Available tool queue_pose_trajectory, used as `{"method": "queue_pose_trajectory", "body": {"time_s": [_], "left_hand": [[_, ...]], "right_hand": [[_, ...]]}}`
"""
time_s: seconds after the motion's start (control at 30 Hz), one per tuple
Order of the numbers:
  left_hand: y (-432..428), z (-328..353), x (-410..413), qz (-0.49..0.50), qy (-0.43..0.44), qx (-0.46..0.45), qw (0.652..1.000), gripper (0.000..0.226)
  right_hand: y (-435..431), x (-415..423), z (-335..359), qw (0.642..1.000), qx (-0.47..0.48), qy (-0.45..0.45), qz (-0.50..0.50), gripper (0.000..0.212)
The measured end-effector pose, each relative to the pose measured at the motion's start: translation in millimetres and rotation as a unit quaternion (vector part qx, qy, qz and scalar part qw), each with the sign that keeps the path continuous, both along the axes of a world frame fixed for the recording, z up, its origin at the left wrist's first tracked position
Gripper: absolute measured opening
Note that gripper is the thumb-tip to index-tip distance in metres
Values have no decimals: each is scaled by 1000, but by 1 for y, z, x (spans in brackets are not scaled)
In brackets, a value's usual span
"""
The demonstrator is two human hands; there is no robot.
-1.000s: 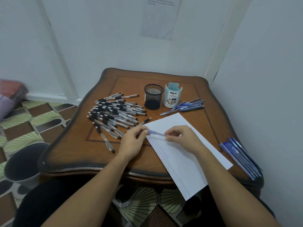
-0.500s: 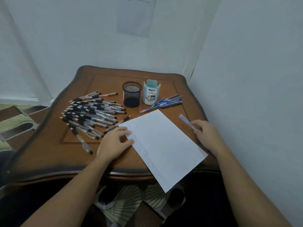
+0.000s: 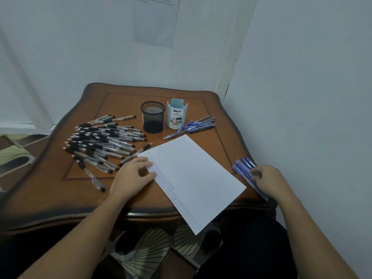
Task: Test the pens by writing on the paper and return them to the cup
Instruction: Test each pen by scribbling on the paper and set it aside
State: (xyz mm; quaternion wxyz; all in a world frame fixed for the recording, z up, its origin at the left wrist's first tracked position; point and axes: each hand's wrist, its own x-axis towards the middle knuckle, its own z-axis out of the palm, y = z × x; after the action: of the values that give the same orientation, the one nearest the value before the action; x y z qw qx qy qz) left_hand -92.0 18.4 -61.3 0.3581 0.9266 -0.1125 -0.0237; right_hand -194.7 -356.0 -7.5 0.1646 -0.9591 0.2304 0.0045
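Testing partway: scribbles (image 3: 171, 188) fill left margin of paper (image 3: 191, 174). Left hand (image 3: 130, 178) flat on that edge. Right hand (image 3: 269, 178) curled on blue pens (image 3: 238, 168) right of paper, grip unclear. Mesh cup (image 3: 152, 117), blue cup (image 3: 177, 115) beyond paper show no pens; return pending.

Wooden table (image 3: 60, 198), paper (image 3: 193, 174), black pen heap (image 3: 102, 141), mesh cup (image 3: 152, 117), organizer (image 3: 177, 115), blue pens (image 3: 195, 126) beside it, blue bundle (image 3: 244, 174) at right edge
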Motion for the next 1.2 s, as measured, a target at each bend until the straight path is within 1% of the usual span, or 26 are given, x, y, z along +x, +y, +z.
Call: {"method": "queue_pose_trajectory", "body": {"time_s": [0.13, 0.23, 0.33, 0.47, 0.57, 0.7, 0.77, 0.83, 0.9, 1.0, 1.1, 1.2], "left_hand": [[0, 1, 0, -1, 2, 0, 1000, 40], [0, 1, 1, -2, 4, 3, 1000, 41], [2, 1, 0, -4, 0, 5, 1000, 42], [2, 2, 0, -13, -9, 17, 1000, 43], [2, 0, 1, -14, -18, 20, 1000, 44], [3, -2, 3, -15, -26, 29, 999, 45], [3, -2, 3, -17, -29, 26, 999, 45], [3, -2, 4, -16, -26, 22, 999, 45], [3, -1, 4, -18, -25, 28, 999, 46], [3, -1, 4, -17, -24, 36, 999, 47], [3, -1, 5, -16, -22, 34, 999, 47], [3, -1, 5, -13, -24, 24, 999, 45]], "right_hand": [[2, 2, 5, 1000, 13, -22, -10, 27], [9, 15, 12, 996, 31, -84, -1, 26], [30, 42, 12, 989, 62, -131, 38, 26], [64, 94, 2, 985, 54, -96, 135, 24], [89, 138, -9, 978, 33, -66, 193, 28], [127, 183, -20, 975, 10, -47, 218, 44], [143, 196, -22, 975, 14, -48, 216, 45], [154, 205, -24, 973, 13, -63, 220, 40], [160, 209, -27, 971, 2, -83, 226, 28], [161, 208, -29, 961, -38, -116, 249, 16], [158, 204, -26, 946, -95, -131, 281, 20], [157, 198, -18, 932, -93, -133, 324, 21]]}}
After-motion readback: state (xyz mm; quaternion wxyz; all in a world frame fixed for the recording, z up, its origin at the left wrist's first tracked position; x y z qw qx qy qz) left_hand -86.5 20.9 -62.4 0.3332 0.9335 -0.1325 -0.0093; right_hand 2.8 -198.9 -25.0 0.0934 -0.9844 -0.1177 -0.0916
